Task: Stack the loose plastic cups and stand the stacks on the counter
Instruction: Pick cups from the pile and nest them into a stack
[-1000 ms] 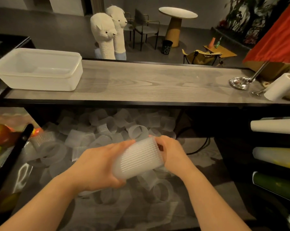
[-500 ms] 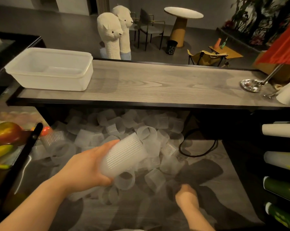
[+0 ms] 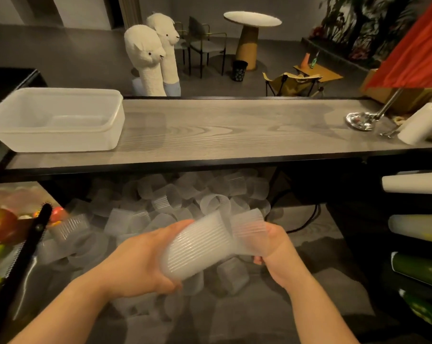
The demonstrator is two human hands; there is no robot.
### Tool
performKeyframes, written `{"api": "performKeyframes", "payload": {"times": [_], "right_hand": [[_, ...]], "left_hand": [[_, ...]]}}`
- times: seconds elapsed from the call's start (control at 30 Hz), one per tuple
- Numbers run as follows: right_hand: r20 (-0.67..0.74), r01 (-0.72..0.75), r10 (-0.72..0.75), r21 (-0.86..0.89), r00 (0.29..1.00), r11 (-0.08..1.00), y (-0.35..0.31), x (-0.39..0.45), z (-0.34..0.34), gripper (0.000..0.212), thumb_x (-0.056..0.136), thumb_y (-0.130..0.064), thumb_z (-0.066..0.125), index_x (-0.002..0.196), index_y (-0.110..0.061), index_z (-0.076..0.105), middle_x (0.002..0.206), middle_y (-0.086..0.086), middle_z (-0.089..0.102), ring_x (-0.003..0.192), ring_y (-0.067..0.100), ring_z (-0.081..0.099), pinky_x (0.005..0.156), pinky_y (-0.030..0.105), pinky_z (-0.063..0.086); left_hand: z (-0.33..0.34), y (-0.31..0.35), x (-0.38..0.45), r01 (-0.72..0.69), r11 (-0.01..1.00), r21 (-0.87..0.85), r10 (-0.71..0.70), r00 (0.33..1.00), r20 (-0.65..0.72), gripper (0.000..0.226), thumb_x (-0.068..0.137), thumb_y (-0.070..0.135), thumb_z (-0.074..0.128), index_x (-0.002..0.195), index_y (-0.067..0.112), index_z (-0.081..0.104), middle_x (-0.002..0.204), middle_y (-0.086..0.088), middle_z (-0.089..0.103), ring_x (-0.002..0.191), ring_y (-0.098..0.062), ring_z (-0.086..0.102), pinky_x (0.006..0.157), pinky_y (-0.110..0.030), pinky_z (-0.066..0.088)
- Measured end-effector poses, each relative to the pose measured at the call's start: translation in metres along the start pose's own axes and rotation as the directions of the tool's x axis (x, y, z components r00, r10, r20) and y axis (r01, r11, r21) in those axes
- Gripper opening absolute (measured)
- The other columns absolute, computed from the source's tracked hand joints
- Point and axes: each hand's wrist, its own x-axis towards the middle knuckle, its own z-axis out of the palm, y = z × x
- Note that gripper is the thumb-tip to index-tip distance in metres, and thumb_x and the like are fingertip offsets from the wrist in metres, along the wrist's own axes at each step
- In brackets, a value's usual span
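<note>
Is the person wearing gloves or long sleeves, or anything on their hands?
No gloves. The left hand and the right hand are both bare, and both forearms are bare as far as the picture's bottom edge, so no sleeves show. No watch, ring or bracelet is visible on either wrist or on the fingers that can be seen. The fingernails look short and plain.

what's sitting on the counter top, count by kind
tub: 1
ladle: 1
paper roll: 1
cup stacks: 0
total: 3
</note>
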Motion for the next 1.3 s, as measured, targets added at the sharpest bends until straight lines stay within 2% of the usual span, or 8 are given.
{"api": "performKeyframes", "payload": {"times": [0.13, 0.23, 0.4, 0.57, 0.7, 0.93, 1.13, 1.3], "right_hand": [[0.104, -0.010, 0.013, -0.032, 0.994, 0.999, -0.003, 0.003, 0.011, 0.015, 0.072, -0.028, 0.067, 0.078, -0.036, 0.078, 0.074, -0.009, 0.074, 0.064, 0.012, 0.062, 0.058, 0.026, 0.042], [0.200, 0.046, -0.037, -0.044, 0.979, 0.998, 0.002, 0.009, 0.006, 0.034, 0.074, -0.033, 0.073, 0.106, -0.022, 0.074, 0.091, 0.000, 0.076, 0.075, 0.014, 0.069, 0.060, 0.025, 0.048], [0.172, 0.153, -0.192, 0.215, 0.966, 0.965, 0.006, 0.023, 0.008, 0.065, 0.046, -0.058, 0.090, 0.099, -0.022, 0.078, 0.099, 0.016, 0.073, 0.094, 0.037, 0.062, 0.082, 0.054, 0.044], [0.116, 0.169, -0.214, 0.314, 0.970, 0.934, 0.008, 0.035, -0.003, 0.027, 0.073, -0.037, 0.077, 0.097, -0.025, 0.078, 0.097, 0.007, 0.074, 0.088, 0.029, 0.065, 0.063, 0.034, 0.055], [0.273, 0.234, -0.260, 0.121, 0.926, 0.965, 0.000, 0.032, 0.010, 0.033, 0.084, -0.009, 0.065, 0.116, -0.007, 0.068, 0.106, 0.007, 0.073, 0.098, 0.024, 0.069, 0.072, 0.030, 0.058], [0.295, 0.154, -0.158, 0.036, 0.943, 0.987, 0.002, 0.040, 0.012, 0.067, 0.082, -0.023, 0.072, 0.140, -0.036, 0.043, 0.112, -0.010, 0.066, 0.099, 0.016, 0.066, 0.066, 0.028, 0.055], [0.430, 0.257, -0.068, -0.398, 0.900, 0.881, 0.006, 0.036, 0.027, 0.054, 0.096, -0.028, 0.058, 0.129, -0.062, 0.031, 0.111, -0.019, 0.061, 0.102, -0.011, 0.057, 0.090, 0.021, 0.052], [0.159, 0.016, -0.032, 0.100, 0.987, 0.995, 0.032, 0.043, 0.029, 0.036, 0.099, -0.041, 0.048, 0.134, -0.048, 0.047, 0.113, -0.011, 0.067, 0.099, 0.007, 0.066, 0.076, 0.020, 0.053]], "left_hand": [[-0.011, -0.011, -0.003, -0.002, 0.999, 0.032, 0.003, 1.000, -0.026, 0.113, 0.055, 0.057, 0.078, 0.142, 0.067, 0.007, 0.126, 0.033, 0.051, 0.108, 0.005, 0.053, 0.090, -0.023, 0.047], [-0.011, -0.015, -0.003, 0.002, 0.998, 0.059, -0.001, 1.000, -0.009, 0.111, 0.056, 0.058, 0.075, 0.140, 0.068, 0.005, 0.126, 0.033, 0.050, 0.107, 0.006, 0.052, 0.087, -0.019, 0.045], [-0.013, -0.015, 0.003, 0.003, 1.000, 0.011, -0.003, 1.000, -0.023, 0.112, 0.055, 0.054, 0.079, 0.140, 0.069, 0.009, 0.124, 0.034, 0.052, 0.107, 0.007, 0.053, 0.088, -0.017, 0.045], [-0.022, -0.019, 0.001, -0.003, 0.998, 0.058, 0.005, 0.999, -0.032, 0.110, 0.055, 0.056, 0.078, 0.137, 0.072, 0.007, 0.123, 0.035, 0.051, 0.107, 0.009, 0.052, 0.088, -0.016, 0.045], [-0.021, -0.012, 0.002, -0.029, 0.996, 0.085, 0.030, 0.999, -0.011, 0.107, 0.056, 0.053, 0.075, 0.135, 0.075, 0.006, 0.116, 0.040, 0.050, 0.101, 0.012, 0.051, 0.080, -0.009, 0.041], [-0.020, -0.011, 0.007, -0.022, 0.995, 0.096, 0.023, 1.000, -0.008, 0.106, 0.057, 0.055, 0.073, 0.137, 0.073, 0.005, 0.114, 0.042, 0.048, 0.103, 0.010, 0.051, 0.082, -0.010, 0.041], [-0.015, -0.011, 0.010, -0.056, 0.987, 0.148, 0.049, 0.998, 0.048, 0.107, 0.057, 0.056, 0.071, 0.141, 0.068, 0.005, 0.119, 0.032, 0.053, 0.102, 0.007, 0.053, 0.086, -0.019, 0.045], [-0.009, -0.016, 0.012, -0.007, 0.996, 0.086, 0.005, 1.000, 0.024, 0.107, 0.056, 0.054, 0.074, 0.136, 0.072, 0.006, 0.115, 0.036, 0.050, 0.101, 0.007, 0.052, 0.082, -0.015, 0.042]]}}
